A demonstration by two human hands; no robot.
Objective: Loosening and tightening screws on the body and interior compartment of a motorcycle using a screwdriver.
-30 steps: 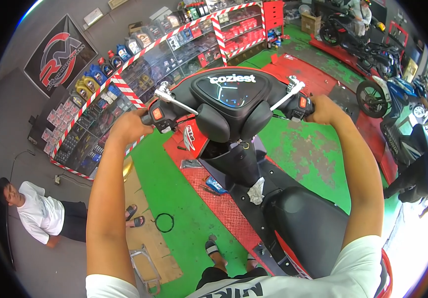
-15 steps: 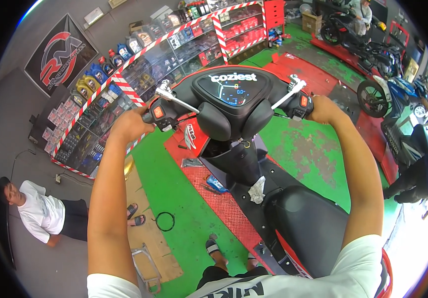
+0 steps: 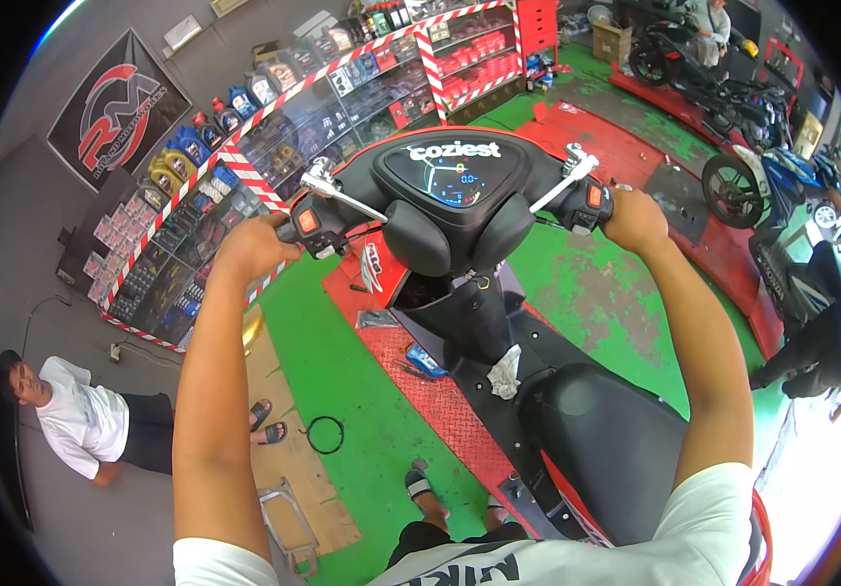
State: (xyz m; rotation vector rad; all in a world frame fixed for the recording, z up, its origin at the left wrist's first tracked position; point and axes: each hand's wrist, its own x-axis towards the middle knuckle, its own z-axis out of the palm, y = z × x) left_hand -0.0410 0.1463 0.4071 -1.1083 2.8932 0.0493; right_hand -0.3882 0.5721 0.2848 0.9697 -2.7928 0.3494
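Observation:
I stand at the left side of a red and black scooter, with my left hand (image 3: 259, 244) wrapped round the left handlebar grip and my right hand (image 3: 633, 217) closed on the right grip. Between them the dashboard (image 3: 450, 181) is lit. Switch pods (image 3: 318, 227) with orange buttons sit beside the grips, and folded mirrors (image 3: 415, 239) on silver stems hang inward. Below are the dark front panel (image 3: 469, 322), a crumpled pale cloth (image 3: 503, 371) on the floorboard, and the black seat (image 3: 596, 430).
A red lift platform (image 3: 391, 371) lies beneath. A co-worker (image 3: 79, 420) stands at left on cardboard near a wire coil (image 3: 326, 435) and metal frame (image 3: 288, 518). Glass shelves (image 3: 362, 88) line the back. Parked motorbikes (image 3: 733, 190) occupy the right; another person (image 3: 708, 29) is behind them.
My right hand and wrist have shifted slightly left on the grip, which looks turned a little. The dashboard shows more lit segments than a second earlier. My left hand stays in place.

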